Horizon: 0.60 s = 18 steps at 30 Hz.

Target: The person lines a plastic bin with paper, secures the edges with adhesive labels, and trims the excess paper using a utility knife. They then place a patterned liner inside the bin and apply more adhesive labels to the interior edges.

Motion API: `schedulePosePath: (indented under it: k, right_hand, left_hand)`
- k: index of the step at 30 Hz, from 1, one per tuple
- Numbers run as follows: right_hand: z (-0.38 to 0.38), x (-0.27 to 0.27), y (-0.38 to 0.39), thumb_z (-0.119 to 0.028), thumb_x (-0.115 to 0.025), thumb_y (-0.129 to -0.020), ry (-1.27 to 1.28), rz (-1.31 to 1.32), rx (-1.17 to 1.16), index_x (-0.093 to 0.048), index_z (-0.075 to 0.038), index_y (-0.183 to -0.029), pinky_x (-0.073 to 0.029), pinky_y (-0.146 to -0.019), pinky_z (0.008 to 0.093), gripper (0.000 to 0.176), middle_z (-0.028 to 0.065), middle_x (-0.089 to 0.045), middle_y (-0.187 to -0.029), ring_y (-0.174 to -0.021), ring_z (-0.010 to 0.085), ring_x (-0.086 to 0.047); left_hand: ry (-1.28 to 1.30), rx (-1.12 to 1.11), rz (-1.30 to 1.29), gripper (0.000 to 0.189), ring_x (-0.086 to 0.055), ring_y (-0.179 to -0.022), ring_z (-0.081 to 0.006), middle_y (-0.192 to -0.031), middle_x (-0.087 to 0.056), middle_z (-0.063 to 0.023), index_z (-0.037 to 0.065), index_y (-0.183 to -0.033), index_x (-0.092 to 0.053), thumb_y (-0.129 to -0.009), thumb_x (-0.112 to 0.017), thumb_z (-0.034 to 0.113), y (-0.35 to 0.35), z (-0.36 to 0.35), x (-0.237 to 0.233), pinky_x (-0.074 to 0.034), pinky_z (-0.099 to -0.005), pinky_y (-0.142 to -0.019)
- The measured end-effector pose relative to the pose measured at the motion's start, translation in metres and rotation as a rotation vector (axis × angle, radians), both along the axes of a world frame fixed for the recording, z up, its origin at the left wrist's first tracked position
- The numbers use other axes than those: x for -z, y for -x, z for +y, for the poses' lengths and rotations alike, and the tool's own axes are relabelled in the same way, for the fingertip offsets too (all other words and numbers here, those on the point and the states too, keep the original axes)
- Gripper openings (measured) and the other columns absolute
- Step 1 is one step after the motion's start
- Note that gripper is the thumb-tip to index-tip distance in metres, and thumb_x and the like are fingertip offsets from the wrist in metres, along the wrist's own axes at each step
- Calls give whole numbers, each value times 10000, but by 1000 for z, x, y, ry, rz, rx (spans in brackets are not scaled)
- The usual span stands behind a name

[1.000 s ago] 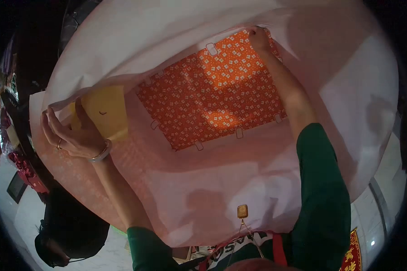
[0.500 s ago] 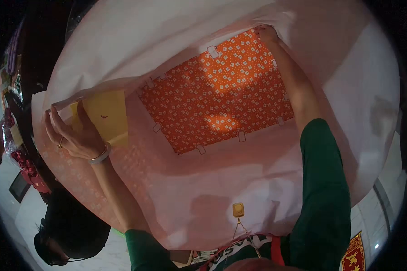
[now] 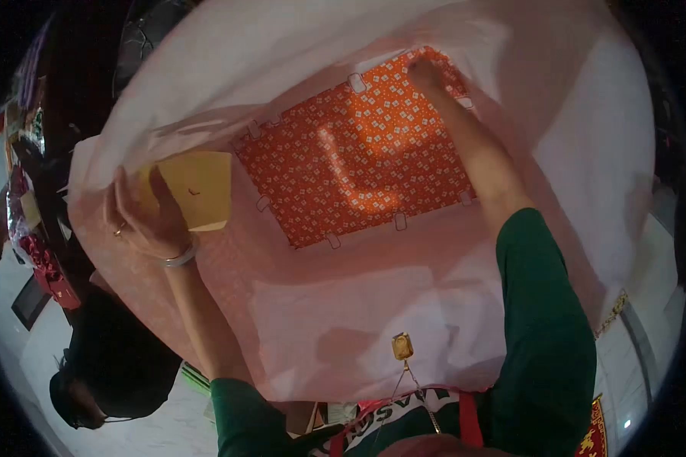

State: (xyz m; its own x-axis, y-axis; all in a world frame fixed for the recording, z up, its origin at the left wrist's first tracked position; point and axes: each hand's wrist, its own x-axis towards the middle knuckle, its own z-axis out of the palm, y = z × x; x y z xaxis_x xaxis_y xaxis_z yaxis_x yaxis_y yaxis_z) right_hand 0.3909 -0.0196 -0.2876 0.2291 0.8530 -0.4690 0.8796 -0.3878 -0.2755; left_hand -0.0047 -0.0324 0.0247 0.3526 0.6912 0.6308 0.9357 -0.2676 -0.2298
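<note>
My left grip point(image 3: 149, 217) is spread, fingers apart and loosely bent, over the near-left part of a yellow piece point(image 3: 206, 186) at the left edge of the pale sheet point(image 3: 373, 312); I cannot tell whether my fingertips touch it. A small dark mark shows on the yellow piece's face. A ring point(image 3: 119, 230) sits on one finger and a pale bracelet point(image 3: 181, 257) circles that wrist.

My right grip point(image 3: 427, 74) is curled at the far-right corner of the orange patterned panel point(image 3: 312, 175); its fingertips are too dim for me to tell whether they pinch anything. The panel lies slantwise across the middle of the sheet, nearer its far edge, with small outlined tabs point(image 3: 401, 222) along its borders and bright light falling across it. The yellow piece is just beyond its left side.

My gold pendant point(image 3: 402, 346) hangs above the sheet's near edge. Another person point(image 3: 118, 358) is beyond its near-left edge.
</note>
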Motion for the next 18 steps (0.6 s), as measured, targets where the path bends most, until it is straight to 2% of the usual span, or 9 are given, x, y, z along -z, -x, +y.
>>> schedulePosePath:
  k: [3, 4, 5, 6, 7, 12, 14, 16, 18]
  right_hand:
    - [-55, -26, 44, -217, -474, -778, 249, 107, -114, -600, -47, -931, -442, -793, 426, 261, 183, -585, -967, -940, 322, -550]
    - [-78, -41, 59, -207, -493, -759, 189, 180, -241, -602, -54, -938, -454, -770, 432, 259, 195, -585, -967, -908, 331, -565]
    - [-84, -117, 69, -186, -512, -747, 315, 204, -659, -596, -35, -939, -464, -748, 430, 258, 206, -581, -973, -887, 331, -575]
    - [-106, -92, 87, -136, -517, -744, 286, 293, -500, -599, -32, -949, -468, -738, 422, 245, 197, -584, -986, -895, 325, -576]
    - [-105, -116, 100, -120, -502, -750, 374, 241, -699, -602, -36, -955, -469, -731, 422, 243, 186, -588, -986, -893, 322, -578]
    - [-115, -325, 137, -231, -426, -836, 354, 294, -1043, -593, -49, -997, -461, -739, 427, 295, 170, -589, -1011, -911, 310, -575]
    - [-128, -370, 146, -441, -354, -881, 264, 592, -1032, -562, -40, -1065, -446, -794, 391, 488, 155, -589, -1023, -944, 286, -567]
    - [-156, -435, 131, -615, -252, -839, 546, 1307, -746, -521, -22, -1129, -397, -875, 354, 712, 129, -565, -1072, -1027, 250, -520]
    - [-196, -499, 97, -629, -280, -822, 793, 1639, -631, -479, -9, -1181, -331, -941, 335, 744, 99, -522, -1139, -1112, 205, -446]
  left_hand:
    - [211, 132, -123, 400, -555, -867, -257, -1004, -507, -132, 51, -1080, -548, -710, -691, 100, -22, -36, -26, -484, -309, -626]
    - [284, 171, -131, 395, -565, -834, -262, -1006, -508, -131, 49, -1077, -551, -710, -689, 95, -25, -51, -36, -483, -311, -617]
    - [343, 234, -134, 393, -558, -807, -229, -1034, -501, -122, 46, -1089, -545, -720, -679, 68, -37, -70, -57, -469, -287, -582]
    - [403, 292, -134, 392, -551, -779, -196, -1063, -494, -113, 42, -1100, -539, -730, -669, 42, -50, -89, -80, -456, -263, -548]
    - [426, 323, -124, 371, -557, -772, -191, -1058, -500, -113, 33, -1084, -547, -733, -668, 48, -57, -113, -101, -450, -261, -531]
    - [250, 251, -145, 301, -581, -669, -207, -977, -538, -109, 52, -973, -599, -694, -698, 105, -92, -234, -222, -466, -277, -517]
    - [22, 203, -331, 309, -572, -745, -227, -967, -532, -130, 15, -998, -562, -719, -664, 99, -97, -273, -234, -467, -287, -571]
    - [-21, -28, -380, 305, -553, -810, -244, -966, -531, -150, -8, -1014, -541, -746, -633, 106, -118, -308, -252, -458, -305, -654]
    - [-37, -110, -609, 270, -535, -796, -235, -963, -530, -152, -12, -1027, -536, -786, -584, 98, -137, -332, -240, -435, -304, -675]
